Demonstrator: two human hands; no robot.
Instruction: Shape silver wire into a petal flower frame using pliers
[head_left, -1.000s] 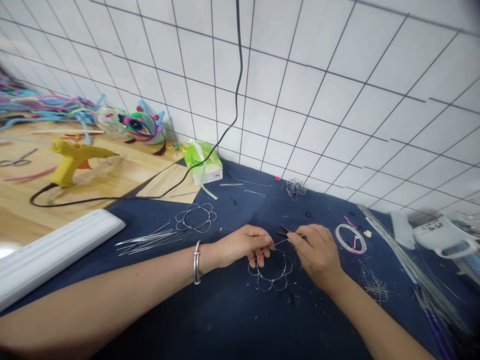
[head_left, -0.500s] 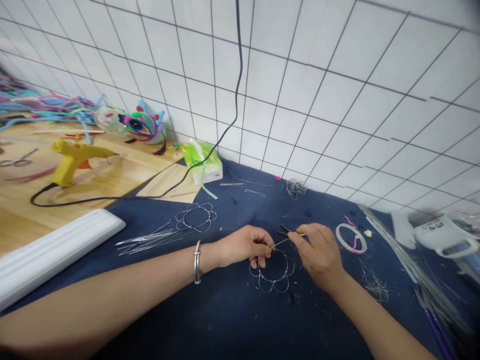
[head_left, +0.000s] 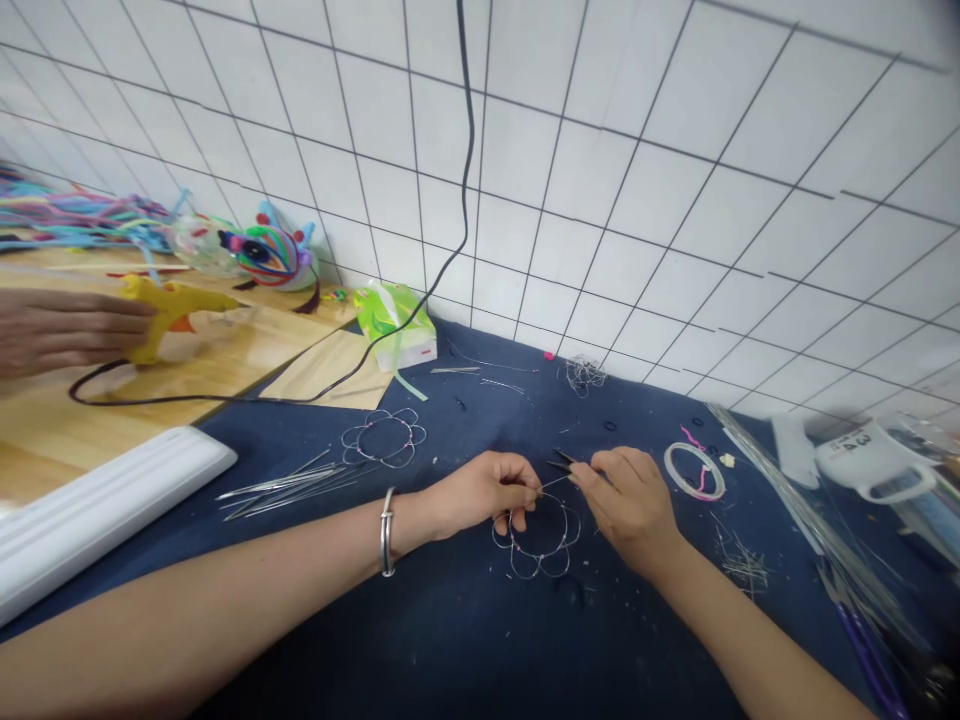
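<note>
My left hand [head_left: 506, 493] pinches the upper left of a flower-shaped wire frame [head_left: 538, 556], a round ring with looped petals and small pinkish bindings. From its fingertips a short straight wire end [head_left: 556, 482] runs toward my right hand [head_left: 626, 498]. That hand is closed around dark-tipped pliers [head_left: 561, 461], whose handles are mostly hidden in the palm. The jaws point left, beside the wire end; whether they touch it I cannot tell. A second wire flower [head_left: 384, 440] lies on the dark blue cloth, left of my hands.
Another person's hand [head_left: 75, 330] is at a yellow glue gun [head_left: 161, 312] on the wooden board. Straight wires [head_left: 289, 485], a tissue pack [head_left: 395, 325], a tape ring [head_left: 694, 471], a wire tangle [head_left: 584, 374] and purple-handled scissors [head_left: 862, 640] lie around. A black cord [head_left: 450, 255] crosses behind.
Another person's hand has come in from the left to the glue gun. My two hands keep their hold on the wire flower and pliers. The whole view has shifted slightly.
</note>
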